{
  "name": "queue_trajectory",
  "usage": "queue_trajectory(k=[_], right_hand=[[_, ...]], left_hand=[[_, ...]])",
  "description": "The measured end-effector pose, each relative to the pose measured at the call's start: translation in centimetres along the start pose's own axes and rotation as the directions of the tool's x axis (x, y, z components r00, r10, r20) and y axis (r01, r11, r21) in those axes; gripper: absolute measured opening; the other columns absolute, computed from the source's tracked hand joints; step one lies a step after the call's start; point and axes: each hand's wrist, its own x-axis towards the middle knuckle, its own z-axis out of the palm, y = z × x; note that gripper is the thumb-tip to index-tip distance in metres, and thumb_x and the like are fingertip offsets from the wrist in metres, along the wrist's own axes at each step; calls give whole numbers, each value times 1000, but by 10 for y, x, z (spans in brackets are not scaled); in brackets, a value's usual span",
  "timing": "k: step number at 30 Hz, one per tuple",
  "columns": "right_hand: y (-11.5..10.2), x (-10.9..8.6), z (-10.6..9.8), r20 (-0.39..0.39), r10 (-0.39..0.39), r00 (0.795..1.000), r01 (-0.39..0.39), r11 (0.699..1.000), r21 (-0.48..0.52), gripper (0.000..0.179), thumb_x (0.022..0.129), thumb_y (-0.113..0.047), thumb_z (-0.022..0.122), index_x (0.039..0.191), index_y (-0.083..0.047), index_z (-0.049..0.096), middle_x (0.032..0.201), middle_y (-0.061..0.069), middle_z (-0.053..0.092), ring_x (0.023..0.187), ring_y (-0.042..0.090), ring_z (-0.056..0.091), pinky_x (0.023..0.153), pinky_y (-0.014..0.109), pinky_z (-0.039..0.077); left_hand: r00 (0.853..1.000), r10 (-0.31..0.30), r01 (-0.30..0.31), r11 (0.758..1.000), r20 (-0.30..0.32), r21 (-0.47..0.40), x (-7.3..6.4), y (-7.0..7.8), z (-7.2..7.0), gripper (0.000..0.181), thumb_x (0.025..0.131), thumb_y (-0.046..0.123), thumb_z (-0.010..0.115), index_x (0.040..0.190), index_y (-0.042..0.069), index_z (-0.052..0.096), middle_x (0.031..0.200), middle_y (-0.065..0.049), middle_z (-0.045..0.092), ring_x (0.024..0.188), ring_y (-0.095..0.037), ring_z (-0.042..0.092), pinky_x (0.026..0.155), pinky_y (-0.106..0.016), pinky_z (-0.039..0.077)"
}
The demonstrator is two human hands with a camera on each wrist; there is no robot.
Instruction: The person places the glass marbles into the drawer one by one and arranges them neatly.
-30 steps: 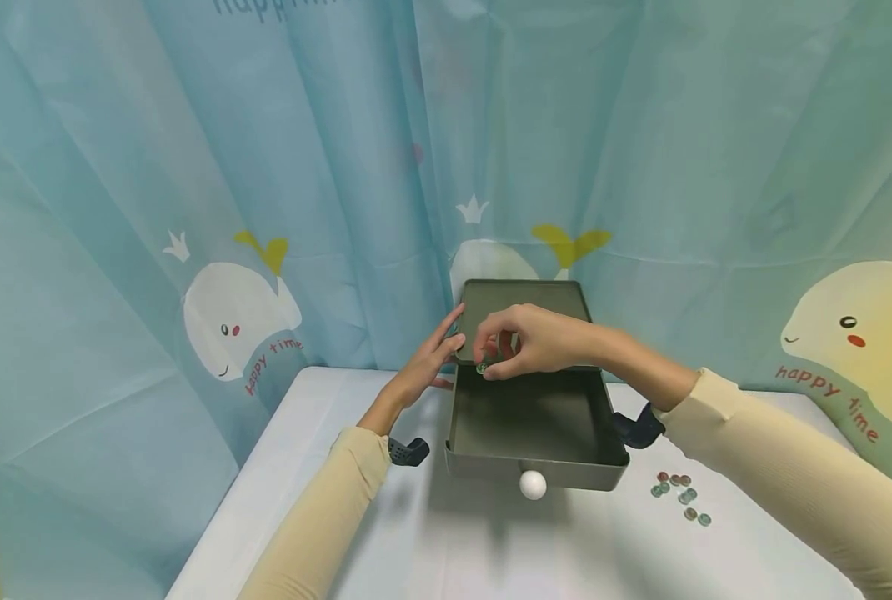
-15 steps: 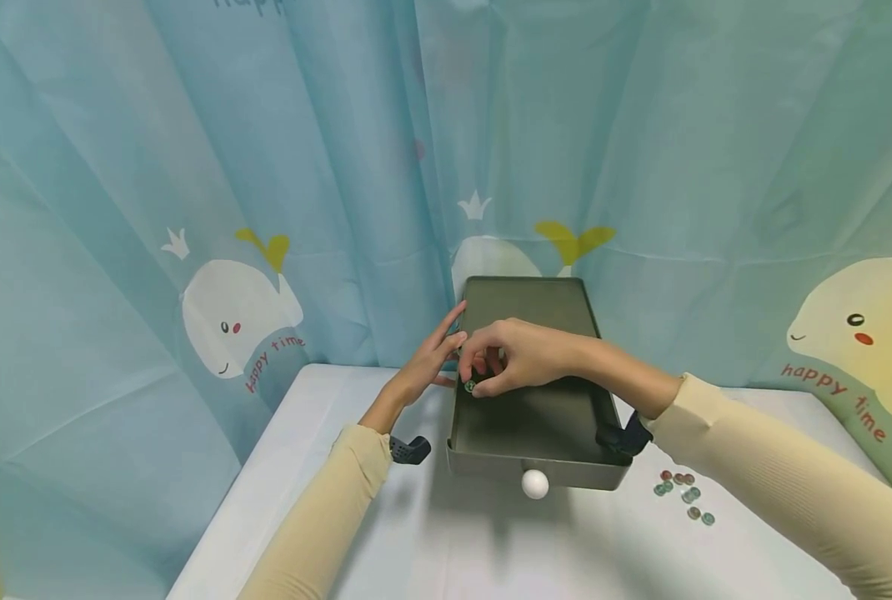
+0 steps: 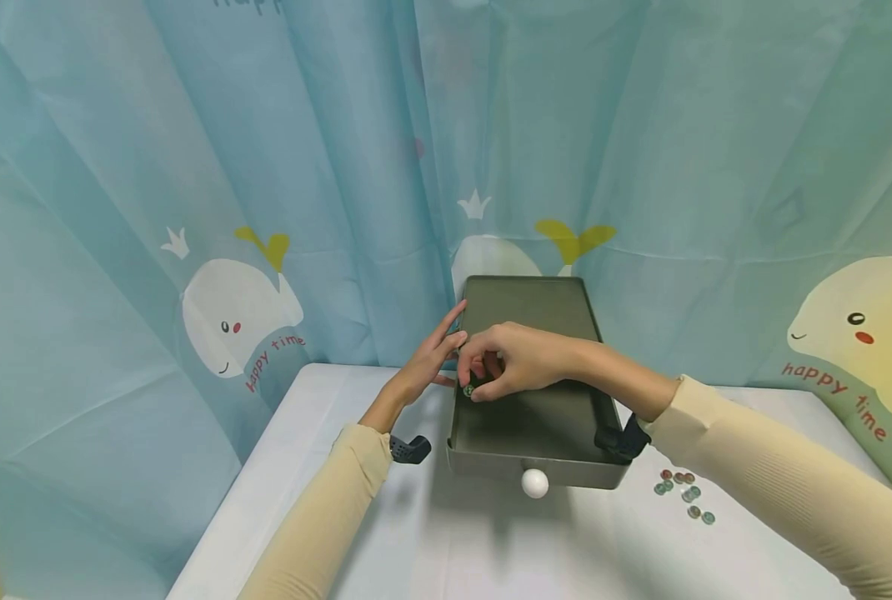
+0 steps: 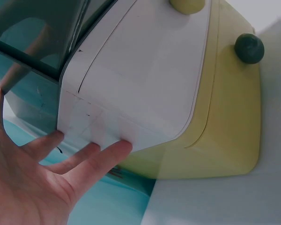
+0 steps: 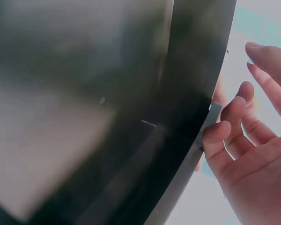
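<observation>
My right hand (image 3: 521, 358) pinches a small round green piece (image 3: 468, 389) between thumb and fingertips, low over the left side of a pulled-out dark grey-green drawer (image 3: 558, 421). A white knob (image 3: 535, 483) sits on the drawer's front. In the right wrist view the dark drawer wall (image 5: 196, 61) fills most of the picture, beside the hand's bent fingers (image 5: 217, 132). My left hand (image 3: 423, 371) has its fingers spread against the left side of the drawer cabinet. In the left wrist view its fingertips touch the white part (image 4: 145, 70) of that cabinet.
Several small red and green round pieces (image 3: 689, 493) lie on the white table (image 3: 386, 542), right of the drawer. A yellow part (image 4: 232, 108) with a dark green knob (image 4: 249, 48) adjoins the white one. A blue whale-print curtain (image 3: 356, 208) hangs behind.
My right hand has moved down and slightly left with the green piece, from over the cabinet's front edge to inside the drawer's outline. The left hand has stayed at the side.
</observation>
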Motion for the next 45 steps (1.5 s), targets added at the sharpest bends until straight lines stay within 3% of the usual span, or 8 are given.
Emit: queue_trajectory(k=[9,19,23,35,45], right_hand=[[-2,0,0,7,29,1000,-29,999,-19,21,90,-17,81,109,-17,72,82,-4,59,65,10,55,65,27,49],[-1,-2,-3,-21,35,999,-36,999,-33,36,89,-21,81,122,-25,68,93,3,63,68,13,60,69,33,51],[1,-7,-7,-43,39,998,-40,999,-28,43,89,-23,81,129,-28,66,99,5,66,72,13,62,71,37,53],[1,-36,-28,-152,74,986,-85,994,-67,49,89,-30,82,134,-28,64,103,3,68,77,12,63,67,35,52],[7,-73,-43,-251,118,961,-139,988,-70,52,86,-29,85,133,-29,63,102,2,66,83,15,64,67,32,57]], left_hand=[[1000,3,-3,1000,-4,15,-2,1,1,61,103,54,43,159,57,19,158,-10,39,132,-39,53,87,-61,55],[1000,15,-15,1000,-2,26,-1,-1,0,59,105,53,40,161,53,18,168,-4,20,143,-36,41,87,-61,55],[1000,19,-19,1000,4,25,-1,-3,0,58,106,52,39,160,55,18,168,-2,21,147,-35,36,87,-62,55],[1000,-4,4,1000,-16,9,4,-1,2,61,103,55,44,159,56,21,167,-4,23,133,-43,50,86,-63,55],[1000,5,-5,1000,-9,10,4,0,2,60,102,54,45,158,57,21,168,-4,19,136,-46,45,87,-64,54]])
